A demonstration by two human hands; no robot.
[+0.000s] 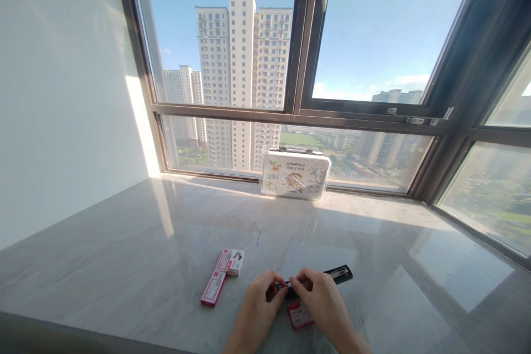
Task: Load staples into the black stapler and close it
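Note:
Both my hands meet low in the middle of the head view over a grey marble sill. My left hand (260,301) and my right hand (321,298) have their fingers curled around one end of a black stapler (339,274) that lies on the sill and reaches out to the right. Under my right hand lies a small red and white box (299,315). To the left lie a long red and white box (214,289) and a smaller white one (235,262).
A plastic-wrapped white case with cartoon pictures (295,173) stands against the window at the back. The marble sill (145,243) meets a white wall on the left and dark window frames (302,38) behind and to the right.

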